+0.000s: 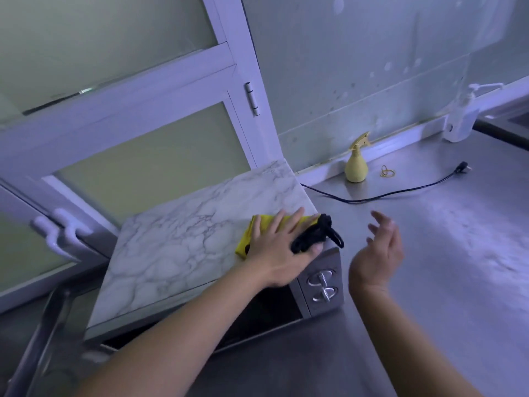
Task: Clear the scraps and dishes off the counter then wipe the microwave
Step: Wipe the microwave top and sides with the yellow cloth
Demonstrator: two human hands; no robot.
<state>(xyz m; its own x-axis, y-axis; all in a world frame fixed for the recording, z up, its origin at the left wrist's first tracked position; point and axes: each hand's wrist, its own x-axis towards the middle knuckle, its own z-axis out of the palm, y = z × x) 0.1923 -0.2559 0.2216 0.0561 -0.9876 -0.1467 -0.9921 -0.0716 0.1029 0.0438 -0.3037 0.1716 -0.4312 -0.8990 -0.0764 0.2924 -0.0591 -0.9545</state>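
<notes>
From the head camera, your left hand (282, 253) lies palm-down on a yellow cloth (245, 244). Its fingers are straight, slightly spread and pressing the cloth flat. The cloth sits on the marble-patterned top of the microwave (183, 245), close to the microwave's front right corner. A black looped cord (315, 236) lies across the thumb side of that hand and hangs a little past the microwave's right edge. You cannot tell whether your thumb holds it or it only rests there.

Your right hand (378, 253) hovers just to the right of the microwave, above the steel counter (446, 267). Its fingers are loosely spread and slightly bent, it holds nothing, and its outline is a little blurred.

The microwave stands on the counter with its dark door facing you. Its two silver knobs (322, 285) are on the panel at the door's right, below your left thumb.

Behind and to the right of the microwave, a yellow spray bottle (356, 164) stands upright against the wall. A few rubber bands (388, 171) lie just beside it. A black power cable (400, 191) runs from the back of the microwave across the counter, its plug lying loose. Farther right from the microwave stands a clear pump dispenser (461, 118). To the microwave's left and behind it is a frosted window (143, 156) with white handles (61, 233).
</notes>
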